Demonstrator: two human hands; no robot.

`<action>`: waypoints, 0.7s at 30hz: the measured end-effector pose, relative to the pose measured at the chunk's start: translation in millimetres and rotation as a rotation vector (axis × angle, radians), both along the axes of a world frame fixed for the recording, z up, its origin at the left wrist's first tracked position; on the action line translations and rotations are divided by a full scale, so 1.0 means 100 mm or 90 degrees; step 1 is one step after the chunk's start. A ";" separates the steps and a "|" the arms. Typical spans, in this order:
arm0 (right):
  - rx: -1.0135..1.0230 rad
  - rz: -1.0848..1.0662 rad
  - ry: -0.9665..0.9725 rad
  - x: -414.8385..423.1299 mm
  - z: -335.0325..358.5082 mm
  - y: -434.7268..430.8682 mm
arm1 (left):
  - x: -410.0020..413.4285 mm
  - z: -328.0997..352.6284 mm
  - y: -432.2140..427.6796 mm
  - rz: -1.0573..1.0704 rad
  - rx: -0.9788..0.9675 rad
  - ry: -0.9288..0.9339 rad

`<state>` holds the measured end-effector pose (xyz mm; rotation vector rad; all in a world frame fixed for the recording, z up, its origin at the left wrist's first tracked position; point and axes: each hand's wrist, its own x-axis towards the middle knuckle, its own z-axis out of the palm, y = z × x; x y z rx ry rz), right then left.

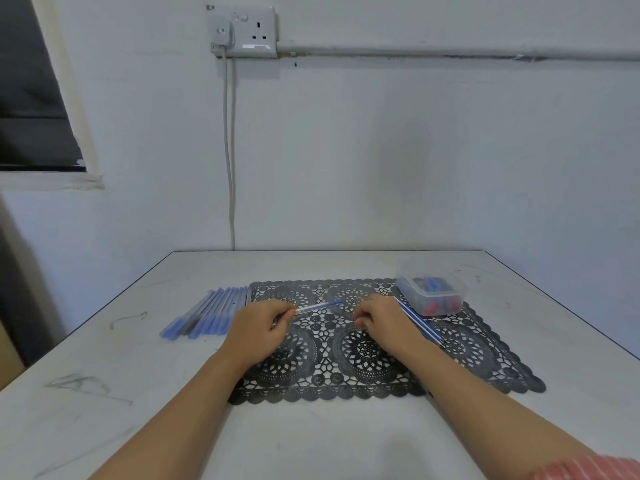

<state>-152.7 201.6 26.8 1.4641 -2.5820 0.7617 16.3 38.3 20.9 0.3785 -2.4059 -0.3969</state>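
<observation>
My left hand pinches a clear pen barrel with a blue refill, which sticks out to the right over the black lace mat. My right hand rests on the mat with fingers curled; what it pinches is too small to tell. Several loose blue-and-white refills lie on the mat just right of my right hand. A row of several assembled blue-capped pens lies on the table left of the mat.
A clear plastic box with blue and red pen caps stands at the mat's far right corner. The white table ends at a wall with a socket and a hanging cable.
</observation>
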 end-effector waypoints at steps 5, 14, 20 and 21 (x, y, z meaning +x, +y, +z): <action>0.057 0.028 0.045 -0.04 -0.04 0.01 | 0.01 0.00 0.02 -0.001 0.000 0.008; 0.065 0.055 0.064 0.00 -0.04 0.03 | 0.00 0.00 0.02 0.002 0.002 -0.006; 0.003 0.022 0.057 0.04 0.00 0.04 | -0.01 0.01 0.02 0.005 -0.006 -0.008; -0.016 0.015 0.064 0.04 0.00 0.04 | -0.01 0.01 0.02 0.005 -0.006 -0.007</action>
